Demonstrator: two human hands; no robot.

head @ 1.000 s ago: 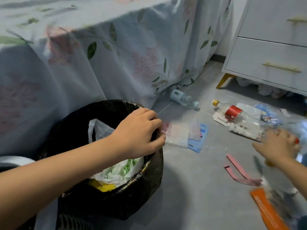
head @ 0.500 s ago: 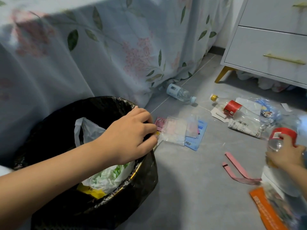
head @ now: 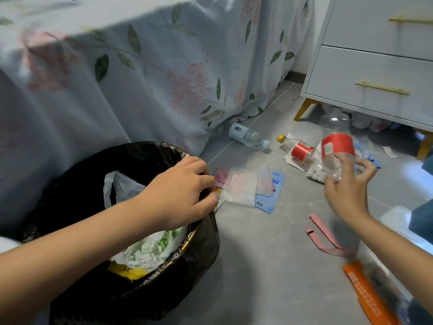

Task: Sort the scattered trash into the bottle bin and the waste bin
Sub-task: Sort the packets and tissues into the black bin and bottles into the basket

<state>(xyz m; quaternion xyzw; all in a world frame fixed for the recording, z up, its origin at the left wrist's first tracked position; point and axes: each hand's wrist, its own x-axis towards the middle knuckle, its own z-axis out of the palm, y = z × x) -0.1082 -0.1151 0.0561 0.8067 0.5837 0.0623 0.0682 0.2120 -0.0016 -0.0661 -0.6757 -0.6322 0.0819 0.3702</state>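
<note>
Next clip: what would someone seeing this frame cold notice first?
The right hand lifts a clear plastic bottle with a red label at mid-right, its grip round the lower body. At lower left, the left hand grips the rim of the round bin lined with a black bag, which holds crumpled white plastic bags. Two more clear bottles lie on the grey floor beyond.

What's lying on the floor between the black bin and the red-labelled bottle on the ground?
In the head view: a clear plastic bag overlapping pink and blue packets.
</note>
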